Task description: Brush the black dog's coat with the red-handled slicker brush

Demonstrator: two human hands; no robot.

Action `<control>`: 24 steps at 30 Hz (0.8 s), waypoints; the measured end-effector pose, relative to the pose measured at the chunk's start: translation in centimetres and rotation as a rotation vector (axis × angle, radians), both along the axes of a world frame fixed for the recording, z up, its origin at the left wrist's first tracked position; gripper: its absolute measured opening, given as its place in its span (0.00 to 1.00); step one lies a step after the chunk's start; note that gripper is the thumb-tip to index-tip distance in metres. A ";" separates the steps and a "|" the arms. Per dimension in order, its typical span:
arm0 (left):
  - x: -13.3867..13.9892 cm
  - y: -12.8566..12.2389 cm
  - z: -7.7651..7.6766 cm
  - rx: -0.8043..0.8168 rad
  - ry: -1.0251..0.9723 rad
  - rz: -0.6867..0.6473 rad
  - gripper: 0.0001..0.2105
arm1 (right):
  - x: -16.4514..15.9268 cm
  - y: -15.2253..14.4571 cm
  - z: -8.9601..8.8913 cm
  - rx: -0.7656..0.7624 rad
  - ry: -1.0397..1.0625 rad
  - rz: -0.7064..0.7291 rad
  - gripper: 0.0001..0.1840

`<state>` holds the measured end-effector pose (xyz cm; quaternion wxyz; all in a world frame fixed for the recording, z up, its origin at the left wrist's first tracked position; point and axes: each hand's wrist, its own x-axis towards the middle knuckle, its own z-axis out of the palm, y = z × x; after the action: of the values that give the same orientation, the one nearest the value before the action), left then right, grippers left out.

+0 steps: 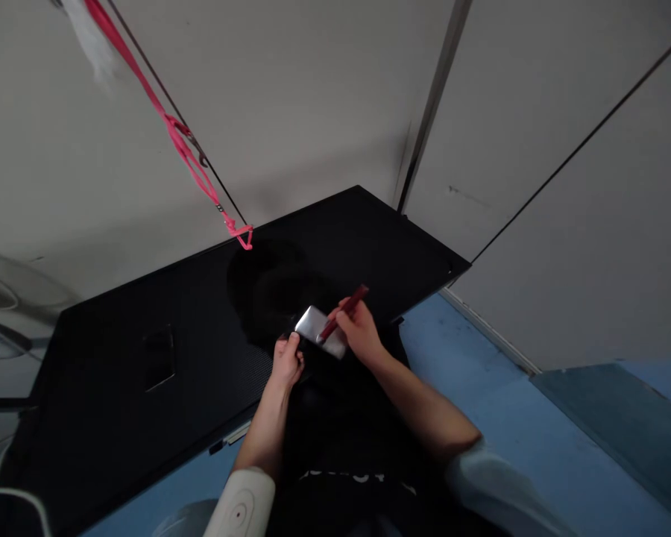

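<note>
The right grip (361,332) is closed around a dark red pen (347,309), with the thumb and fingers pressed to its sides. The pen is held over a shiny silver slab (312,321), near the front edge of the black bench (117,425). The pen leans. Its long line runs from the bottom left to the top right, with the thin tip down on the left and the fat end up on the right, away from the person. The tip is at the slab's face, but I can't tell if it really touches.

The left grip (288,363) is pinched shut on the near left corner of the slab, thumb on top. Its other fingers are curled up and partly hidden. The slab's long side goes from the top left down to the bottom right, so the pen lies across it. The pen and right grip hide some of the slab, and its lower right end is dull and hard to see. I can't tell if the slab rests on the bench or is held above it.

On the left of the bench lies a dark flat rectangle (159,365), almost lost in the black. A pink strap (187,155) hangs by the wall, its top cut off. A white cord (25,494) is cut off at the bottom left.
</note>
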<state>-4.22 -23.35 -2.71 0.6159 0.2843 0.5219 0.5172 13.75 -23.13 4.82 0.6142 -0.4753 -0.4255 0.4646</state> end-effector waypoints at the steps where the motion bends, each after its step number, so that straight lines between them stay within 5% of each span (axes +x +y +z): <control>1: -0.1 -0.4 0.1 0.014 -0.015 0.021 0.22 | 0.0 -0.1 0.0 0.022 -0.009 -0.070 0.10; 4: -0.4 -1.4 0.3 0.022 -0.033 0.060 0.22 | -0.2 -0.6 0.3 0.178 -0.032 -0.404 0.09; 9: -0.5 -1.7 0.2 0.012 0.056 0.058 0.25 | -1.6 -0.8 0.3 0.041 0.023 0.048 0.09; 14: -0.6 -1.5 -0.4 -0.002 0.073 0.010 0.24 | -1.2 -0.6 0.7 0.218 -0.060 -0.346 0.09; 19: -0.3 -1.2 -0.5 -0.032 0.016 0.035 0.24 | -2.1 -0.5 -0.3 0.037 -0.022 0.025 0.10; 24: 0.1 -0.5 0.1 -0.004 -0.069 -0.021 0.23 | -1.5 -0.3 -0.1 0.119 -0.074 -0.098 0.13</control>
<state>-4.17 -23.87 -2.57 0.6393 0.2703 0.4985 0.5193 12.21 -23.45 4.72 0.6471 -0.4750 -0.4509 0.3903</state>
